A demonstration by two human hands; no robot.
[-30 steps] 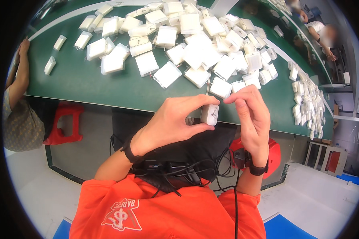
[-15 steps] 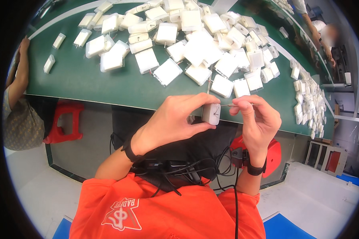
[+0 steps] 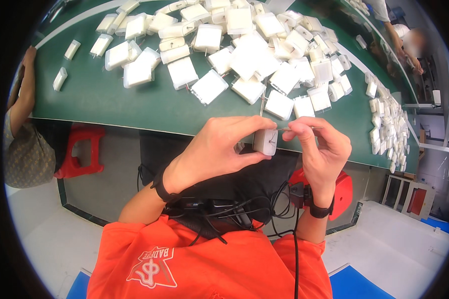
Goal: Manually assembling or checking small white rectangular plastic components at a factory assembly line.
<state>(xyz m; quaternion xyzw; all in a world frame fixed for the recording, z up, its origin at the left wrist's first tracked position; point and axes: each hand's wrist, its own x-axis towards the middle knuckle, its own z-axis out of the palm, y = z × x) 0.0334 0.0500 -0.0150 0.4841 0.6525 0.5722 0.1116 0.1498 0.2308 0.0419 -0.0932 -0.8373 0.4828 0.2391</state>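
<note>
My left hand (image 3: 217,144) is closed round a small white block (image 3: 265,142), pinched between thumb and fingers just off the near edge of the table. A dark thin mark or wire shows on the block's end face, and a pair of thin leads (image 3: 262,105) sticks up beyond my fingers. Just to its right, my right hand (image 3: 320,147) is closed on a thin metal rod (image 3: 283,129) held sideways, its left tip close to the block's upper corner. Whether the tip touches the block, I cannot tell.
A big heap of white blocks in clear casings (image 3: 249,55) covers the far middle of the green table (image 3: 105,94). More blocks (image 3: 381,124) lie at the right. Another person's arm (image 3: 27,84) rests at the left edge, near a red stool (image 3: 85,152). A further person (image 3: 404,40) works far right.
My right hand has edged left, bringing the rod closer to the block. The block is turned very slightly; my left hand keeps its grip.
</note>
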